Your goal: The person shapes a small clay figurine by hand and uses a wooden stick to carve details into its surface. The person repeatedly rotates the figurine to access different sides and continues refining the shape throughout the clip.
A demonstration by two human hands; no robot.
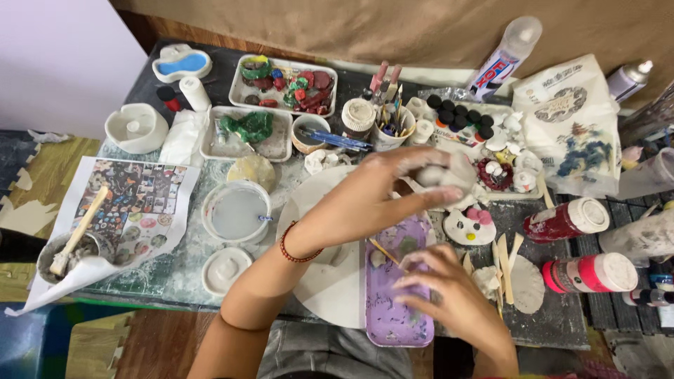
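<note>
My left hand [382, 193], with a red bead bracelet on the wrist, reaches across the white round board [316, 281] and grips a lump of grey-white clay [442, 175]. My right hand [442, 291] rests on the purple rectangular tray [393, 323], fingers curled; a thin wooden stick [385, 253] lies at its fingertips, and I cannot tell whether it is held. A white cat-face clay figure with a pink bow [469, 226] lies just right of the tray.
A bowl of cloudy water [237, 212], trays of coloured clay pieces [284, 84], a cup of brushes [390, 126], small paint pots [456, 116], red-and-white bottles [569, 221], wooden tools [505, 263], a printed sheet [137, 203] and a plastic bag [569, 126] crowd the table.
</note>
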